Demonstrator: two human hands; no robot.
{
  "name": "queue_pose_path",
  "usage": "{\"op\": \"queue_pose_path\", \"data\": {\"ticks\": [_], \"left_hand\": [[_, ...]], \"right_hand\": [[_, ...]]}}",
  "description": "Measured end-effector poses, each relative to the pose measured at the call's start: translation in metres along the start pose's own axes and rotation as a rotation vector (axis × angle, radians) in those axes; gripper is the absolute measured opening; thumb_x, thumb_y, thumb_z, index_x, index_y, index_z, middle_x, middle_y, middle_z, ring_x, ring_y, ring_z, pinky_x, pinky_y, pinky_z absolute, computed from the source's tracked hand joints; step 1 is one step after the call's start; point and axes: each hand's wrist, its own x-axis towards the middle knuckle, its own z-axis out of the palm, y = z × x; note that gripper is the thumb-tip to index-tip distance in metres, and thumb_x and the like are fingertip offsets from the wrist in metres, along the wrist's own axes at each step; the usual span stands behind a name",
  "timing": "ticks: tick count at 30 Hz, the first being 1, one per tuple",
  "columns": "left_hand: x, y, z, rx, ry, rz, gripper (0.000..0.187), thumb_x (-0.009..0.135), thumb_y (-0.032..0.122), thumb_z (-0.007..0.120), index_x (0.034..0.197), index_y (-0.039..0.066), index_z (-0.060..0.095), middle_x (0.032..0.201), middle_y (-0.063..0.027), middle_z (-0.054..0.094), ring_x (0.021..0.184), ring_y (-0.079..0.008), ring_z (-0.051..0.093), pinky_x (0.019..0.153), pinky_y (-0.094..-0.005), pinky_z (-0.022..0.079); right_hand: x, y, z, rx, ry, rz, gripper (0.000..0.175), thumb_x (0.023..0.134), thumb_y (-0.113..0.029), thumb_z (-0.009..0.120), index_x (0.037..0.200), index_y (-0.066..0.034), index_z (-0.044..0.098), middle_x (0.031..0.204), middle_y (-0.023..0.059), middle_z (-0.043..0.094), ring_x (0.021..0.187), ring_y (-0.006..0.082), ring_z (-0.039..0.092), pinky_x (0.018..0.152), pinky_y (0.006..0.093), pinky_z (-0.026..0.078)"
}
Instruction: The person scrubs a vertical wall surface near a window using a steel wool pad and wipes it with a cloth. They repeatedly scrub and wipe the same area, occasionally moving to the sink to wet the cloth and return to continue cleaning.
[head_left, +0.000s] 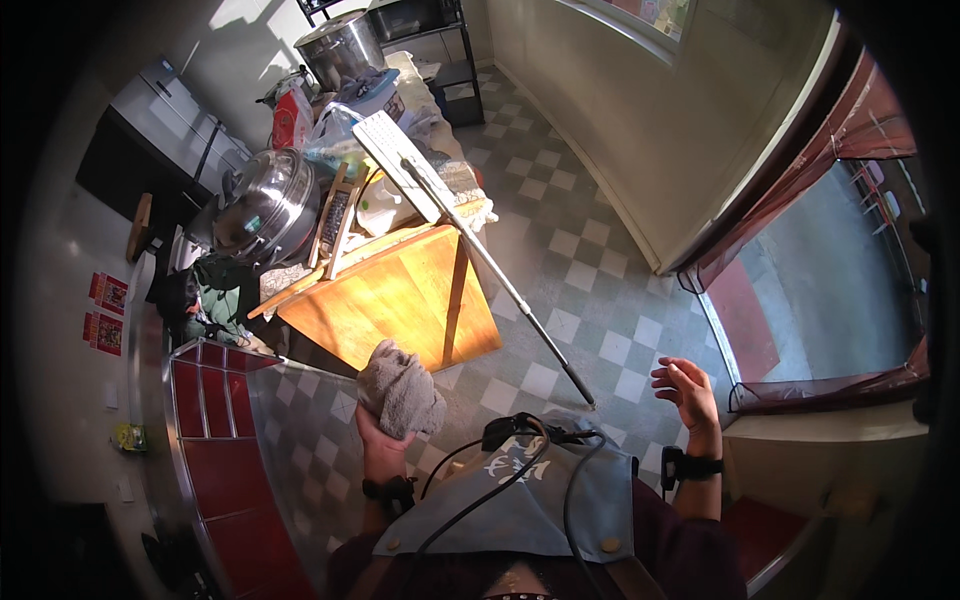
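Note:
My left hand (381, 435) holds a bunched grey-brown cloth (403, 390), lifted in front of my apron. It is the near wooden panel (382, 292) of a cluttered table that lies just beyond the cloth. On the other side, my right hand (686, 390) is raised with nothing in it, its fingers slightly bent and apart. Between the hands and farther off, a flat mop (495, 274) leans against the table, its white head up and its handle end on the floor. A grey apron (517, 495) with white writing covers my front, and black cables hang over it.
A large steel pot (270, 199), a wooden washboard (336, 217), plastic bags and a tall stockpot (341, 49) crowd the table. Red-panelled cabinets (229, 480) run along the left, near what looks like a person in green (225, 296). A curtained doorway (825, 277) is at right.

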Motion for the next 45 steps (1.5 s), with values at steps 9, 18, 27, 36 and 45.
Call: {"op": "queue_pose_path", "data": {"ticks": [9,18,27,36,45], "left_hand": [[-0.038,-0.104,0.095,0.182,-0.388,0.231,0.058,0.084,0.012,0.066,0.138,0.01,0.047,0.137,-0.0099,0.054,0.122,-0.0254,0.056,0.096,-0.0445,0.051],[-0.101,-0.108,0.084,0.064,0.326,0.179,0.073,0.075,0.005,0.072,0.141,0.007,0.041,0.134,-0.0096,0.055,0.12,-0.0226,0.056,0.098,-0.0389,0.049],[-0.176,-0.126,0.018,0.672,0.201,0.74,0.048,0.099,0.043,0.039,0.13,0.011,0.058,0.129,-0.0103,0.062,0.119,-0.0318,0.06,0.099,-0.0529,0.049],[-0.221,-0.081,-0.067,-0.316,0.299,0.437,0.046,0.1,0.042,0.041,0.132,0.012,0.055,0.132,-0.0079,0.06,0.118,-0.0302,0.06,0.101,-0.052,0.047],[-0.326,-0.079,-0.219,-0.529,0.456,0.537,0.047,0.101,0.043,0.039,0.137,0.015,0.051,0.136,-0.0059,0.056,0.125,-0.0282,0.055,0.103,-0.0502,0.047]], "right_hand": [[0.068,-0.021,-0.088,0.102,-0.021,0.039,0.026,0.099,-0.02,0.056,0.117,-0.0024,0.063,0.098,0.0094,0.07,0.084,0.0159,0.067,0.074,0.0285,0.055],[0.11,-0.002,-0.063,0.077,-0.248,0.157,0.022,0.099,-0.02,0.057,0.114,-0.0052,0.064,0.097,0.0105,0.07,0.083,0.0172,0.067,0.073,0.0291,0.055],[0.104,-0.008,0.004,-0.036,-0.468,0.145,0.027,0.097,-0.02,0.058,0.117,-0.0022,0.062,0.099,0.0114,0.07,0.088,0.0185,0.067,0.076,0.0302,0.054],[0.045,-0.005,0.055,-0.068,-0.484,0.036,0.029,0.098,-0.02,0.058,0.119,-0.0006,0.062,0.098,0.0121,0.07,0.085,0.0194,0.069,0.072,0.0299,0.056],[-0.027,0.012,0.212,-0.387,-0.783,0.037,0.032,0.098,-0.021,0.056,0.12,0.0011,0.061,0.099,0.0124,0.07,0.088,0.0203,0.068,0.075,0.0299,0.055]]}}
